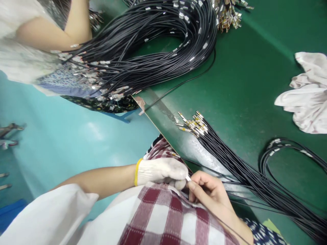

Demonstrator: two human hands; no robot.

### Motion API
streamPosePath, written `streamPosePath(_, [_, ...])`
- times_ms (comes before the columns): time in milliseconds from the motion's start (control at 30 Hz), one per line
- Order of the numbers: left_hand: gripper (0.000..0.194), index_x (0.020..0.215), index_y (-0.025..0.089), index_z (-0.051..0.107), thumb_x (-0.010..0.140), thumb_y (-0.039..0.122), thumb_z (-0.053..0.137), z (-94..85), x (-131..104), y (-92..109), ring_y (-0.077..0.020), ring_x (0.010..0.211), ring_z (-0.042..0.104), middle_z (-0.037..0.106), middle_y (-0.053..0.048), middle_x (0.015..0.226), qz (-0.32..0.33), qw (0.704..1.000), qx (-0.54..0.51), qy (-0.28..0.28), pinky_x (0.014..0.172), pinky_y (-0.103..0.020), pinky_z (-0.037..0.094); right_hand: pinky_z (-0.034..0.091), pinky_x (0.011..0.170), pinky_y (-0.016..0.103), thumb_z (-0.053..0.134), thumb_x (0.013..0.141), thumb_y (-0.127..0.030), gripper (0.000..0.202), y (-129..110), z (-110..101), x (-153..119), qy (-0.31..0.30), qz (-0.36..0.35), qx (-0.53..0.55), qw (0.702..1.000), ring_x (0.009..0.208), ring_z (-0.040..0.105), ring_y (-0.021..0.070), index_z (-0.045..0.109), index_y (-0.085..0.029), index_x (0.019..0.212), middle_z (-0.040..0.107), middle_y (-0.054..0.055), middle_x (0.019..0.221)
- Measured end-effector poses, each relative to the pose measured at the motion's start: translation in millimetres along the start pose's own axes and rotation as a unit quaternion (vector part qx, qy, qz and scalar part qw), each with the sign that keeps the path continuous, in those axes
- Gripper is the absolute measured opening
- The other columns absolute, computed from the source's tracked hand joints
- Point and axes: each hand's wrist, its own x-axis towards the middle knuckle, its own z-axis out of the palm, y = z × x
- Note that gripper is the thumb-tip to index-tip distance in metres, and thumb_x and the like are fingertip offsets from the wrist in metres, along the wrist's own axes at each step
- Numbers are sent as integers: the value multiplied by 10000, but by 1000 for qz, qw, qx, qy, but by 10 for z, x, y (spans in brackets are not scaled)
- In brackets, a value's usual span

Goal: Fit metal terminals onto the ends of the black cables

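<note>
From the head: green table (245,85), glossy in patches, beside a pale blue floor (87,136); big looped bundle (153,68) by a co-worker's arm (51,34); second bundle (237,163) lying diagonally, near a coil (283,143); white cloth (309,95) at right; in left hand (184,178), gloved, and right hand (192,187), bare, fingers closed on a cable's tip (188,178) by the table edge.
</note>
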Motion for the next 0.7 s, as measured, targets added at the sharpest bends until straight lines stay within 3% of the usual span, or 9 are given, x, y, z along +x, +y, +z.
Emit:
streamPosePath(100, [492,652,139,605,786,609,663,-11,-40,16,-105,554,443,556,-14,633,56,996,57,35,526,-236,342,462,601,261,541,1016,-363,304,-66,-72,46,-8,-53,-102,993,597,624,144,661,-176,810,703,15,671])
streamPosePath(200, [531,617,146,586,840,628,568,-85,-161,25,-99,551,406,537,-7,618,117,971,146,146,538,-239,333,451,744,329,527,1031,-312,240,-134,-177,136,-9,-188,-310,932,781,676,192,725,-191,968,754,57,909])
streamPosePath(267, [494,625,157,568,887,572,507,-162,-242,35,-105,559,413,533,0,621,123,931,196,283,538,-238,336,423,747,354,535,1025,-335,250,-132,-231,219,20,-247,-427,869,818,667,217,731,-182,996,747,80,967])
streamPosePath(333, [413,658,171,573,903,489,476,-228,-280,54,-126,619,465,546,7,652,101,863,257,422,575,-240,363,403,709,352,561,1009,-357,255,-93,-255,319,70,-258,-499,824,789,646,221,727,-167,975,737,82,917])
streamPosePath(400, [318,746,189,625,890,431,475,-252,-263,78,-151,723,528,597,12,735,67,811,334,476,641,-247,392,389,686,351,606,983,-352,224,-42,-247,416,101,-243,-546,795,784,629,229,716,-161,943,721,79,885])
streamPosePath(433, [279,809,202,651,882,412,483,-246,-241,89,-159,767,550,625,17,788,53,808,364,461,671,-250,402,382,677,353,619,974,-332,203,-22,-236,455,102,-235,-563,786,784,623,234,708,-161,912,712,76,871])
streamPosePath(533, [254,892,215,678,893,359,469,-158,-173,122,-165,820,582,670,20,880,69,837,399,367,744,-259,424,374,668,352,599,979,-270,194,-12,-205,491,82,-219,-560,795,763,616,231,670,-168,831,688,63,822])
streamPosePath(700, [294,796,208,625,965,308,407,48,-209,193,-156,838,568,649,16,845,156,806,454,347,809,-266,409,432,737,323,589,989,-277,126,-164,-174,371,81,-190,-388,898,728,634,176,646,-181,932,706,30,835])
